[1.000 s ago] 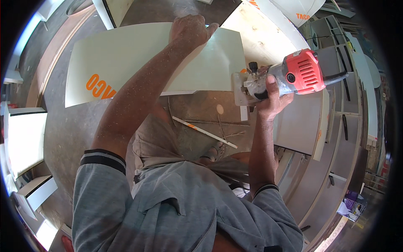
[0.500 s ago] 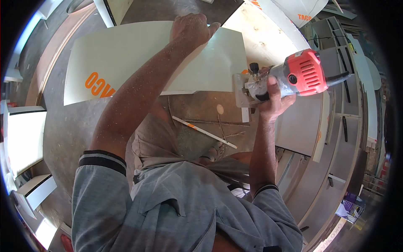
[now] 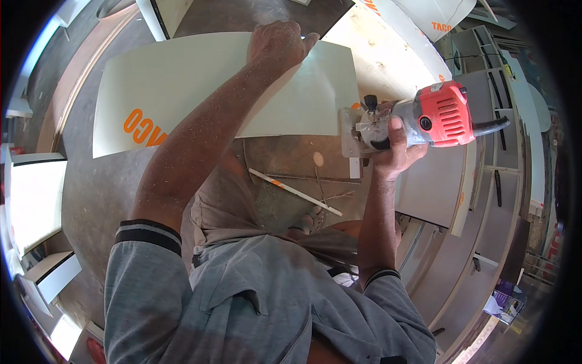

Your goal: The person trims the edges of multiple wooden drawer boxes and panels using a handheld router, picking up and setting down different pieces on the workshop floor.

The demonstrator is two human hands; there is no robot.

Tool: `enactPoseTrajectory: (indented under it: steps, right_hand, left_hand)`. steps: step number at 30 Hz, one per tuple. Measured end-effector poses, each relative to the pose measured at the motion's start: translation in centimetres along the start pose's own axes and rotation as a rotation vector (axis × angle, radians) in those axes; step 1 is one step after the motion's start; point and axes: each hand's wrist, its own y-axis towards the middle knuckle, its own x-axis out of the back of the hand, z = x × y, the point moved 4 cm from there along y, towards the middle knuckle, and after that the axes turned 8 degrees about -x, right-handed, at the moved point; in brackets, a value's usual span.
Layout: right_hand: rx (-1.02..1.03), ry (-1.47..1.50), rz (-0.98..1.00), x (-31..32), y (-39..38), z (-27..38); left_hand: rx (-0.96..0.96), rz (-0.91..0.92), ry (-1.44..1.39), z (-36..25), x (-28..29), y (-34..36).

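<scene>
The right hand (image 3: 397, 148) wraps round a red-and-grey trim router (image 3: 418, 124), its base plate (image 3: 349, 142) at the white panel's (image 3: 176, 85) near right corner. The left hand (image 3: 276, 43) curls at the panel's far edge, its hold unclear. Edge work seems under way; how much remains cannot be told.
</scene>
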Motion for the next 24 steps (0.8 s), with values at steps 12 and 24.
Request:
enactPoseTrajectory:
  steps: [12, 24]
  right_hand:
    - [-0.034, 0.054, 0.004, 0.3, -0.2, 0.1]
    - [-0.081, 0.175, 0.082, 0.4, 0.1, -0.2]
  left_hand:
    - [-0.032, -0.087, 0.106, -0.1, -0.3, 0.0]
    - [0.045, 0.027, -0.025, 0.5, -0.5, 0.1]
